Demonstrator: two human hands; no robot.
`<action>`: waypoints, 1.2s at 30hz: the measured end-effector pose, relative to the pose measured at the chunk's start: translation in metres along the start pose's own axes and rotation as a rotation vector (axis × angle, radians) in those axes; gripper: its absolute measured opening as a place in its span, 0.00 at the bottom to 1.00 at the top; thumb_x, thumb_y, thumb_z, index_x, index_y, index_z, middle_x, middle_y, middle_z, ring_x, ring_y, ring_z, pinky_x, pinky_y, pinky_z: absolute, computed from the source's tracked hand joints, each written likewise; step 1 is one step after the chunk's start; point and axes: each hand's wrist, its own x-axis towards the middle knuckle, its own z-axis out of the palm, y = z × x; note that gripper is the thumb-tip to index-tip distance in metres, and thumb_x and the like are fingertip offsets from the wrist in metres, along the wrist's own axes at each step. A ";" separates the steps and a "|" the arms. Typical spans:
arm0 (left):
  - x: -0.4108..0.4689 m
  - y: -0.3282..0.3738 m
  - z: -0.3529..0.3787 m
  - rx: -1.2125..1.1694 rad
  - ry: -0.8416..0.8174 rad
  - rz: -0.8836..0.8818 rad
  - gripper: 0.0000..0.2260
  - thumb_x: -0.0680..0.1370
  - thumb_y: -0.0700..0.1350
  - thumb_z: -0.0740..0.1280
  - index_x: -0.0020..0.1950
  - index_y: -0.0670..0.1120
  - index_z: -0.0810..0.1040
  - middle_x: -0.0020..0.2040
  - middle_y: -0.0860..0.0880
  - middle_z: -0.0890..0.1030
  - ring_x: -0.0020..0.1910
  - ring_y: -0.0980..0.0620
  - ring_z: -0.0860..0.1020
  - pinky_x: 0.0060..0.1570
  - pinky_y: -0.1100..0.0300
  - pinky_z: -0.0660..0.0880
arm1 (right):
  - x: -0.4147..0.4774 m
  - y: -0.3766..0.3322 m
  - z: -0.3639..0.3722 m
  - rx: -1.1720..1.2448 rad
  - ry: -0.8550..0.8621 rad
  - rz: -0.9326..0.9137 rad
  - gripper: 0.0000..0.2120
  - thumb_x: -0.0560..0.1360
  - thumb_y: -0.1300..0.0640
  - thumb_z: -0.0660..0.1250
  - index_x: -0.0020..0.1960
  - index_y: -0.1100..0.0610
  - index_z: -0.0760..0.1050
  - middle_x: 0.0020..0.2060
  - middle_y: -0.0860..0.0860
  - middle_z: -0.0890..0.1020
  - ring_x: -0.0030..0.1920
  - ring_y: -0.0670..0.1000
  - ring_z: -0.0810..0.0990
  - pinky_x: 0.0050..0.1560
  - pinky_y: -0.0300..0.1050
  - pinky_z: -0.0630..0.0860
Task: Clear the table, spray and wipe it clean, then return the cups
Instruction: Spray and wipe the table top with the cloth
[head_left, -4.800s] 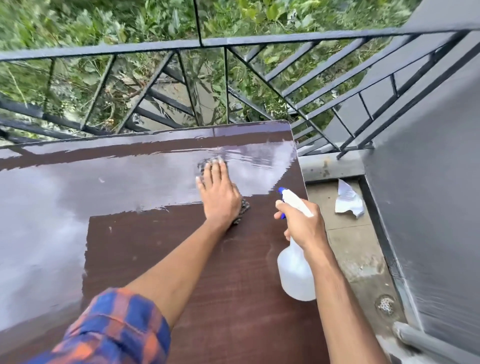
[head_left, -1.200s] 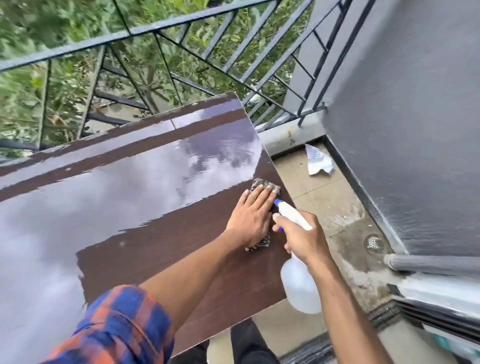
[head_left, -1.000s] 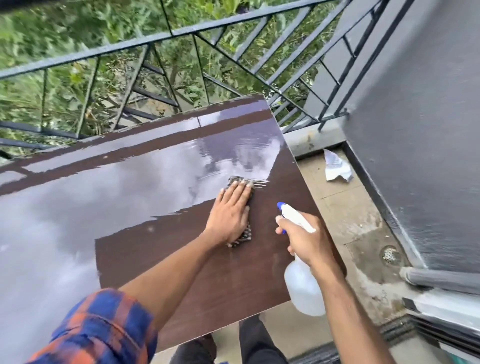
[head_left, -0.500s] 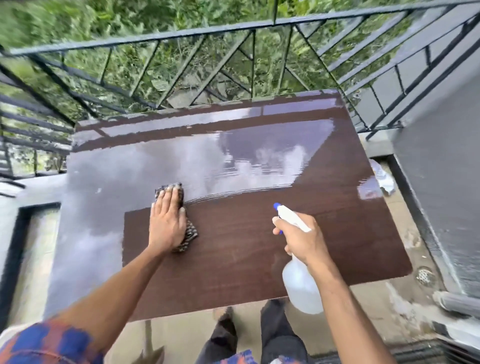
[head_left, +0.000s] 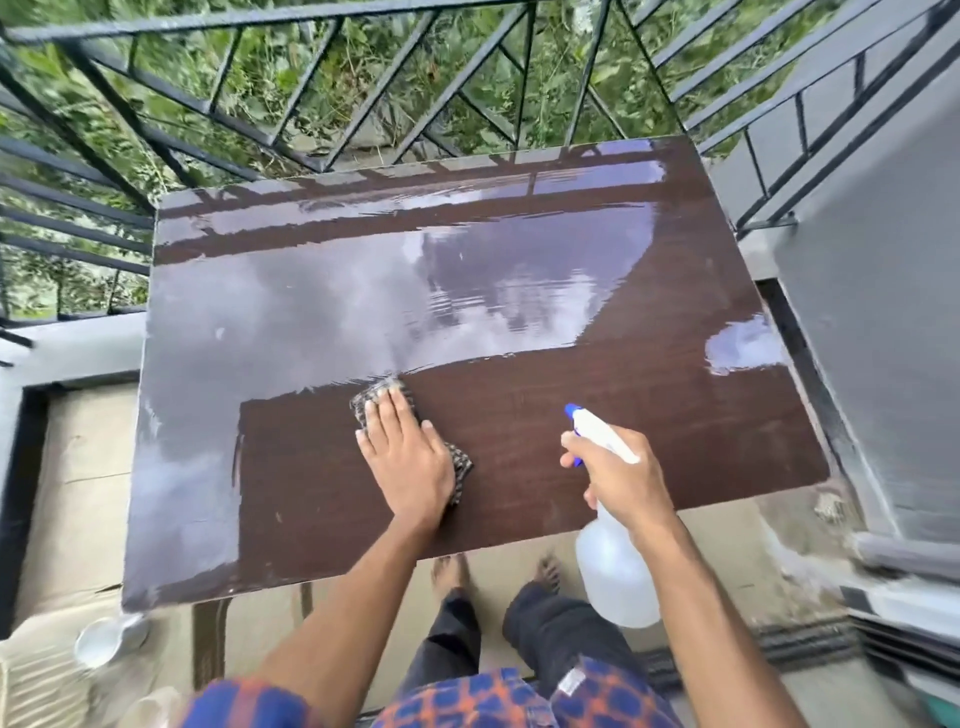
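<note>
Brown, wet desk (head_left: 675, 415) lay under the left grip (head_left: 410, 462), flat and wide on a checked cloth (head_left: 460, 467). The right grip (head_left: 623, 478) clutched a spray bottle (head_left: 615, 582).

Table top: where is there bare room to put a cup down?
The table's far strip along the railing, the left end and the right end beside the wall are bare. Crowded: near middle, left hand on cloth, right hand holding spray bottle.
</note>
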 end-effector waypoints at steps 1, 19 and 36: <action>-0.008 0.011 0.004 -0.001 -0.010 0.026 0.29 0.80 0.48 0.57 0.81 0.42 0.58 0.79 0.43 0.64 0.79 0.42 0.59 0.76 0.40 0.55 | 0.000 0.003 -0.006 0.006 0.010 0.007 0.07 0.78 0.54 0.72 0.42 0.53 0.84 0.37 0.50 0.87 0.25 0.50 0.73 0.31 0.44 0.73; -0.098 0.268 0.106 0.040 -0.401 0.658 0.30 0.81 0.49 0.55 0.82 0.44 0.54 0.82 0.44 0.56 0.81 0.44 0.50 0.78 0.41 0.45 | 0.010 0.117 -0.176 0.144 0.286 0.210 0.11 0.66 0.45 0.70 0.44 0.49 0.84 0.30 0.50 0.81 0.37 0.54 0.77 0.51 0.63 0.82; -0.114 0.322 0.135 0.221 -0.579 1.396 0.33 0.82 0.58 0.54 0.83 0.46 0.50 0.82 0.47 0.55 0.81 0.45 0.52 0.78 0.41 0.48 | -0.001 0.140 -0.191 0.274 0.425 0.263 0.11 0.65 0.46 0.69 0.42 0.52 0.82 0.32 0.55 0.81 0.33 0.54 0.71 0.39 0.54 0.74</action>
